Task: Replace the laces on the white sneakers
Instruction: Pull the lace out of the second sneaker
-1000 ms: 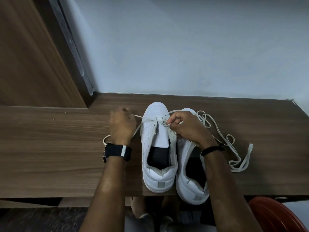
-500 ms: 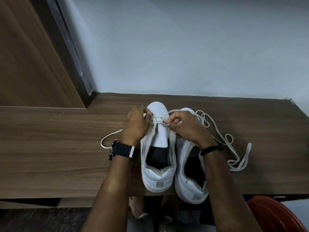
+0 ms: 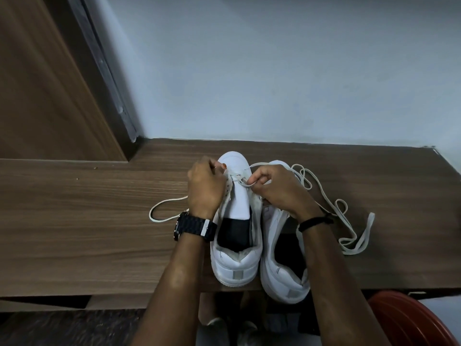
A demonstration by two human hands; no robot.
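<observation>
Two white sneakers stand side by side on the wooden shelf, toes toward the wall. My left hand is curled at the left sneaker's front eyelets, pinching one end of its white lace, which loops out to the left on the wood. My right hand pinches the other end of the same lace just right of the tongue. The right sneaker lies partly under my right forearm. A second loose lace is tangled on the wood to its right.
A pale wall rises just behind the shoes. A wooden panel stands at the left. The rim of a red stool or tub shows at the lower right, below the shelf's front edge.
My left hand moved right from beside the shoe to its front eyelets, bringing the lace end with it. The lace loop on the left grew slacker. My right hand stayed put.
</observation>
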